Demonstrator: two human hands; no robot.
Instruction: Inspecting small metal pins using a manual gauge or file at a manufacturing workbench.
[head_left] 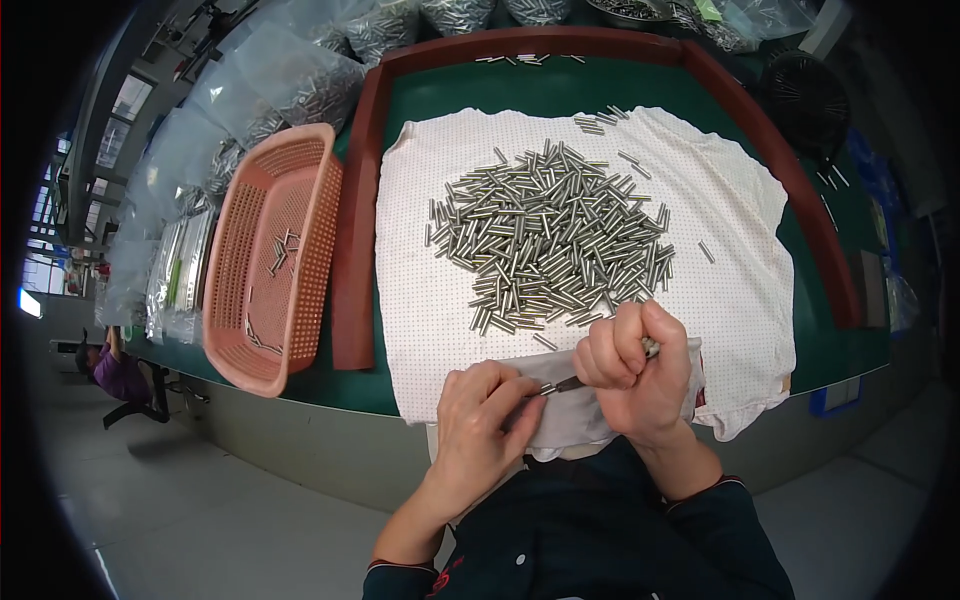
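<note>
— How are the hands, please?
— The left hand (482,412) pinches a small metal pin (547,389) between thumb and fingers. The right hand (640,372) is closed in a fist around a slim tool (570,383).
— And which way does the pin lie?
— It is at the left fingertips, to the left of the right fist, so the left hand is nearer. Its long axis goes sideways, rising slightly toward the right, almost in line with the tool's dark shaft. Whether these two are touching, I cannot surely tell.
— What is around them?
— Below is a grey cloth (580,415). Just beyond, a heap of pins (560,235) rests on a white dotted cloth (420,190), inside a red-brown frame (355,300) on the green table (430,92).
— And farther?
— Left of the frame stands a pink basket (325,200) with few pieces inside; behind it, clear bags (300,85) hold metal parts. Far left is a co-worker (120,372) in purple.
</note>
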